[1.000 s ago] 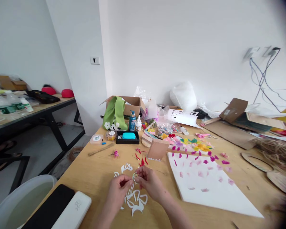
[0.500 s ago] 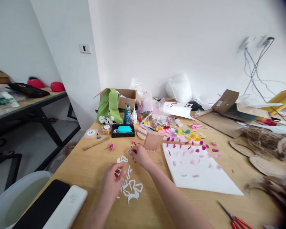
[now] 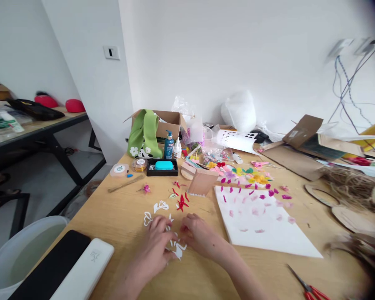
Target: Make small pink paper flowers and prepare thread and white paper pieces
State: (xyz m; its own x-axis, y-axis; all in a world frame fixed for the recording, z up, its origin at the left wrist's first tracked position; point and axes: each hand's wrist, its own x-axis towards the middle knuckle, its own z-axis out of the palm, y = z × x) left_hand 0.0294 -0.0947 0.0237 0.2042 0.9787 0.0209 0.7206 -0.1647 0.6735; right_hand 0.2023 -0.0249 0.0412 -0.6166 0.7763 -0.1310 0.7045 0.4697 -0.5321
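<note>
Several white cut-out pieces (image 3: 161, 206) shaped like petals and leaves lie on the wooden table (image 3: 128, 233). My left hand (image 3: 156, 243) rests low over the nearer ones, thumb and fingers apart, covering part of them. Beside it, my right hand (image 3: 200, 235) is at the right edge of the same pieces. Its fingers are curled together, and whatever is between their tips is hidden. Just beyond my hands are a red star-shaped piece (image 3: 181, 203), some small red slivers and a small white-and-green leaf shape (image 3: 173, 196).
A white sheet (image 3: 262, 225) with purple and pink petals lies to the right, with red-handled scissors (image 3: 309, 287) in front. A wooden block (image 3: 203, 181) stands behind the cut-outs. A white power bank (image 3: 84, 266) is at left. Bottles, a box and craft scraps line the back.
My right hand has drawn back from the red pieces to the white cut-outs, uncovering the red star. My left hand has moved right over the cut-outs. The view has shifted slightly.
</note>
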